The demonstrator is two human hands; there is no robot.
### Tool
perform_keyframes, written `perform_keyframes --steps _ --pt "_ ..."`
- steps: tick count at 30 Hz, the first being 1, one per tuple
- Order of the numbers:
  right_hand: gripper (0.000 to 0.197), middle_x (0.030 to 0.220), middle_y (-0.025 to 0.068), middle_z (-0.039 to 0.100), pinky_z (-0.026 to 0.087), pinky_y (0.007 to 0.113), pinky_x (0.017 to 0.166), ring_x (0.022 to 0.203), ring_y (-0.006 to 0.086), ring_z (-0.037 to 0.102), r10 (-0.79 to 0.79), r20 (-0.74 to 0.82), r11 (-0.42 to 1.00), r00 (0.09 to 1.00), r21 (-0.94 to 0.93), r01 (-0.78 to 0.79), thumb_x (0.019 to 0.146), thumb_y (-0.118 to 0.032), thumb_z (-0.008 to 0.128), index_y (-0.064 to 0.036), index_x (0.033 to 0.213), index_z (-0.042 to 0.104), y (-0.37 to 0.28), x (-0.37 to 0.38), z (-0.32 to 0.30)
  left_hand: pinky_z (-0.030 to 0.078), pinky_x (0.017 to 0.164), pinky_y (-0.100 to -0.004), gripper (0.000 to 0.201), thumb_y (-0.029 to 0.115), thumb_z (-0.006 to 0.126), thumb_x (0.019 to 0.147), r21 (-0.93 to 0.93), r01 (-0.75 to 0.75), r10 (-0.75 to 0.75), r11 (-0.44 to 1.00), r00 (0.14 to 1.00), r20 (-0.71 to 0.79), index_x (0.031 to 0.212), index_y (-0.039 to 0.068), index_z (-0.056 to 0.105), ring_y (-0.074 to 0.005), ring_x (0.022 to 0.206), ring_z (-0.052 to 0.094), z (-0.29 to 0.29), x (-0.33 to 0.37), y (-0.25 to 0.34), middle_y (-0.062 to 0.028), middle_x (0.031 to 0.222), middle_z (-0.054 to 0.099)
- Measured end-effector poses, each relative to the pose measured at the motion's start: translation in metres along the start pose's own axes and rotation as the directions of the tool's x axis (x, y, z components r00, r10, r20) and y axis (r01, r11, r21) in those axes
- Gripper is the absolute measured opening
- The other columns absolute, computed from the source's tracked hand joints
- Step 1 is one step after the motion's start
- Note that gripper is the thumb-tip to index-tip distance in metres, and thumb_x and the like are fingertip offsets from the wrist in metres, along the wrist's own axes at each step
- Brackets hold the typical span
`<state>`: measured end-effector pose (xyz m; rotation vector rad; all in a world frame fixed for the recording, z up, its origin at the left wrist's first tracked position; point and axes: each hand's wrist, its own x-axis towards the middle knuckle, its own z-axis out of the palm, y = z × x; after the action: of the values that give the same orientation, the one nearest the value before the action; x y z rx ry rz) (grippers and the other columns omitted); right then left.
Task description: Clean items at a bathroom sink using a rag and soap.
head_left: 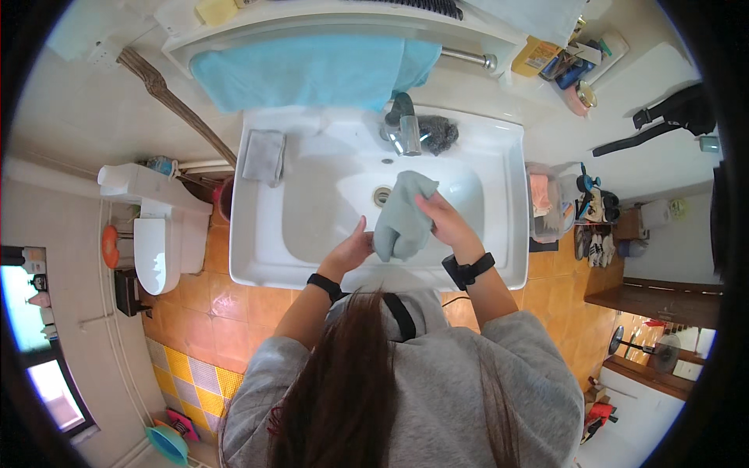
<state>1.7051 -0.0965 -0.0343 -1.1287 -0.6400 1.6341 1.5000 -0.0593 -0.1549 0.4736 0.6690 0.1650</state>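
A limp grey-green cloth (404,217) hangs in folds over the front part of the white sink (312,210). My right hand (450,224) grips it by its right side, thumb on top. At the cloth's lower left edge is my left hand (351,249), its thumb raised and spread away from the fingers. The fingertips of that hand are partly hidden by the cloth. Behind the cloth, the chrome and black faucet (403,129) stands at the sink's back edge. The drain (381,196) shows just left of the cloth.
A folded grey cloth (264,156) lies on the sink's left ledge, and a dark mesh scrubber (438,134) sits right of the faucet. Above hangs a blue towel (312,74) on a rail. A toilet (156,234) stands left, a plastic bin (548,203) right.
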Motion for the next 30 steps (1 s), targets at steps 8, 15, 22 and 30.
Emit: perform_keyframes --steps 8,15,22,30 --pt "0.086 0.124 0.0083 0.038 0.036 0.031 0.093 0.115 0.0193 0.040 0.015 -0.051 0.998 0.999 -0.060 -0.018 0.066 0.003 0.069 -0.0045 0.134 0.017 -0.008 -0.010 -0.013 0.036 0.093 -0.0352 0.035 0.023 0.050 0.088 0.344 -0.238 0.317 0.908 0.928 -0.194 0.115 0.001 0.049 -0.0182 0.105 0.050 0.010 -0.008 0.009 -0.0080 0.112 0.055" --pt "0.086 0.123 0.0142 0.038 0.043 0.032 0.087 0.106 0.0210 0.048 0.304 0.026 0.941 0.952 0.150 -0.304 0.063 0.008 0.068 -0.0016 0.131 0.017 0.065 0.003 -0.083 0.042 0.082 -0.0288 0.030 0.006 0.057 0.080 0.222 -0.304 0.345 0.926 0.922 -0.177 0.110 0.001 0.052 -0.0156 0.092 0.055 -0.019 -0.036 0.017 -0.0060 0.097 0.060" --pt "0.036 0.090 0.0098 0.058 0.046 0.030 0.071 0.084 0.0215 0.055 -0.247 0.072 0.785 0.966 -0.570 0.243 0.063 0.014 0.060 -0.0031 0.094 0.059 0.012 -0.045 -0.018 0.042 0.074 -0.0255 0.015 0.003 0.060 0.077 0.523 -0.407 0.583 0.748 0.780 -0.228 0.091 -0.001 0.062 -0.0116 0.081 0.054 0.011 -0.092 0.049 -0.0051 0.090 0.060" --pt "0.027 0.094 0.0090 0.057 0.044 0.029 0.076 0.091 0.0208 0.054 -0.672 0.092 0.562 0.735 -0.582 0.587 0.056 0.018 0.046 -0.0025 0.067 0.060 0.003 -0.027 0.001 0.044 0.078 -0.0282 0.012 -0.005 0.055 0.076 0.401 -0.633 0.749 0.662 0.576 -0.327 0.070 0.001 0.063 -0.0191 0.086 0.056 0.005 -0.091 0.050 -0.0131 0.092 0.060"
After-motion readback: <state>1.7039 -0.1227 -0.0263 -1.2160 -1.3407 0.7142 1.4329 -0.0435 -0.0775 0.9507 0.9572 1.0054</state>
